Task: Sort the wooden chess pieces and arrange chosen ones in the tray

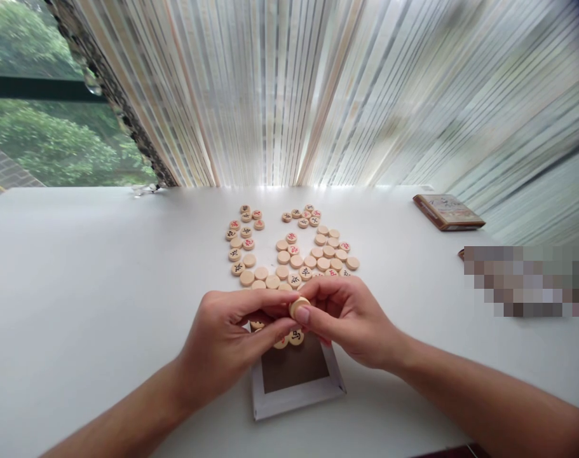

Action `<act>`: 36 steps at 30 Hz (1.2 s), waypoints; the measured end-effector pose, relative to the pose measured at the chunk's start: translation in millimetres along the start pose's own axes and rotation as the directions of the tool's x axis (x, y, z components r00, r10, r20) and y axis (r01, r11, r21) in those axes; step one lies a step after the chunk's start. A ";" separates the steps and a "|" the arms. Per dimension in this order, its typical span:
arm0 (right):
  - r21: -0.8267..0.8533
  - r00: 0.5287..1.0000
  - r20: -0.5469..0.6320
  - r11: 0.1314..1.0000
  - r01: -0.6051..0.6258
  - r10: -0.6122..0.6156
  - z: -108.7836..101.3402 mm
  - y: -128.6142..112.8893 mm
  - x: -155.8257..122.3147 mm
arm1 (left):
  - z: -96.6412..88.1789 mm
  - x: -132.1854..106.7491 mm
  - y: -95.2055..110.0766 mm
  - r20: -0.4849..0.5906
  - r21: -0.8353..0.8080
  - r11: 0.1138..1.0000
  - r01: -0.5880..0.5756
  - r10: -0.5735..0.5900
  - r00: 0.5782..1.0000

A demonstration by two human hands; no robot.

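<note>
Both hands meet over the middle of the white table point(79, 286). My left hand point(227, 340) and my right hand point(349, 321) pinch one round wooden game piece point(298, 306) between their fingertips, just above a shallow white box point(296, 381) with a brown bottom. A couple more pieces point(296, 337) lie at the box's far edge, under my fingers. Beyond the hands, several wooden discs point(293, 251) with red or black characters are spread on the table, some face down.
A flat brown box lid point(449, 211) lies at the far right of the table. A blurred patch point(522, 281) covers something at the right edge. Striped curtains point(346, 89) hang behind the table, with a window point(46, 121) at the left.
</note>
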State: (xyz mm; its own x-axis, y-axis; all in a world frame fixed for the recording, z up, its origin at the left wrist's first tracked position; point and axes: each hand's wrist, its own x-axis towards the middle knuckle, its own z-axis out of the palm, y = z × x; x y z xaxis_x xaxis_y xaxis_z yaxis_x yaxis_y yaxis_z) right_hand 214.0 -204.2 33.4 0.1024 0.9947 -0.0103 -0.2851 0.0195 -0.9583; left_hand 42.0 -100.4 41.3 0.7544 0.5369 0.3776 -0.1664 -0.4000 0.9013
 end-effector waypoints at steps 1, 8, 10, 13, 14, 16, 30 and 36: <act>-0.001 1.000 0.003 1.000 0.003 -0.003 -0.2 0.2 -0.1 | 0.0 -0.3 0.1 0.002 -0.003 1.000 0.002 -0.002 1.000; -0.034 0.998 0.024 0.998 0.059 -0.058 -0.2 1.5 0.7 | -1.7 -1.1 -2.7 -0.002 0.005 0.999 0.036 -0.036 0.999; -0.067 0.994 0.037 0.992 0.104 -0.102 0.0 2.4 0.6 | -2.6 -0.4 -4.5 -0.014 0.017 0.999 0.035 -0.035 0.999; -0.206 0.978 0.032 0.956 0.206 -0.204 -0.7 4.3 -0.5 | -2.8 0.5 -7.2 -0.037 0.030 1.000 0.006 -0.005 0.999; -0.279 0.968 0.032 0.927 0.249 -0.250 -1.2 4.8 -1.0 | -2.6 0.6 -8.1 -0.042 0.033 0.999 -0.007 0.008 0.999; -0.418 0.941 0.051 0.848 0.325 -0.335 -2.5 4.9 -1.8 | -2.2 0.3 -9.8 -0.062 0.051 0.998 -0.037 0.041 0.997; -0.613 0.909 0.206 0.677 0.408 -0.361 -12.6 -11.5 0.2 | -17.7 6.7 -15.0 0.014 0.302 0.873 -0.383 0.398 0.917; -0.687 0.943 0.263 0.647 0.331 -0.203 -14.4 -29.5 -6.4 | -15.4 1.7 -13.1 0.129 0.338 0.805 -0.488 0.473 0.871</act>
State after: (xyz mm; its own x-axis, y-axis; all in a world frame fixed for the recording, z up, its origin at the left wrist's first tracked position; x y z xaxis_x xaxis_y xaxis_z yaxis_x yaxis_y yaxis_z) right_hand 235.5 -212.6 57.6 -0.0966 0.9608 0.2597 0.5043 0.2722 -0.8195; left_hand 35.7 -82.8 33.4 0.6607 0.1822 0.7282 -0.2876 -0.8346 0.4698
